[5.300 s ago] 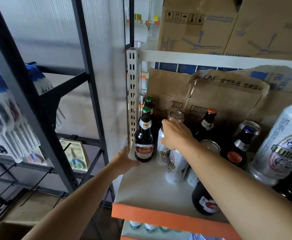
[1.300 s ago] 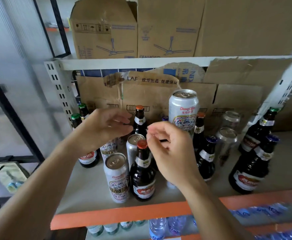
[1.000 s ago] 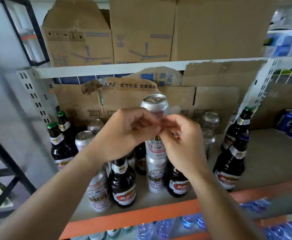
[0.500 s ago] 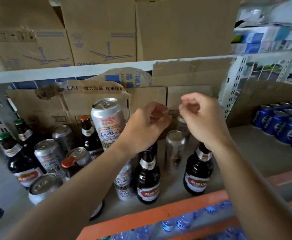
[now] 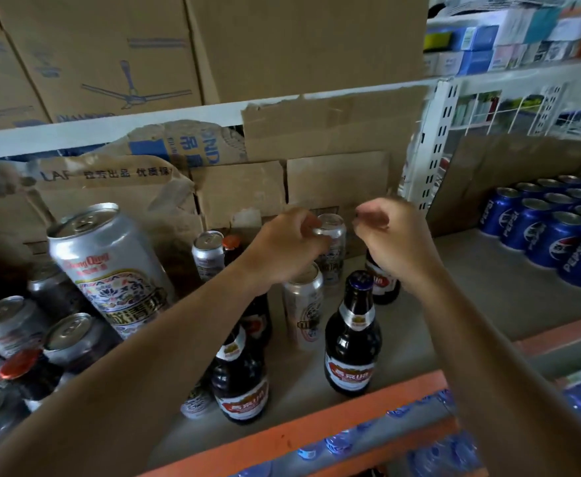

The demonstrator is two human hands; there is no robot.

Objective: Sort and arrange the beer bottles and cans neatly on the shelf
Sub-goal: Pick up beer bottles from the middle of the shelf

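your left hand point(image 5: 284, 247) is at the top of a silver can point(image 5: 332, 242) near the back of the shelf point(image 5: 488, 294), fingers point(image 5: 308, 223) curled over its rim; looks like a pinch on the can top, but the contact is partly hidden so it's a judgement. your right hand point(image 5: 390, 241) hangs just right of that can, fingers point(image 5: 371, 215) curled narrow and holding nothing visible, above a dark bottle point(image 5: 382, 284) it mostly hides. step in hand: picking out cans from the mixed group in the middle. bottles and cans are still jumbled: another can point(image 5: 304, 306) stands just in front of the held one, a blue-cap bottle point(image 5: 352, 333) and a second bottle point(image 5: 239, 376) stand near the front edge, a big can point(image 5: 110, 270) sits high at left (it seems to stand on other cans, can't tell for sure). blue cans point(image 5: 550, 232) at far right are already in rows. next: lift the back can straight up to clear the necks around it, then set it with the cans on the left; right hand can take the bottle under it. watch your left forearm, it passes close over the front bottle.
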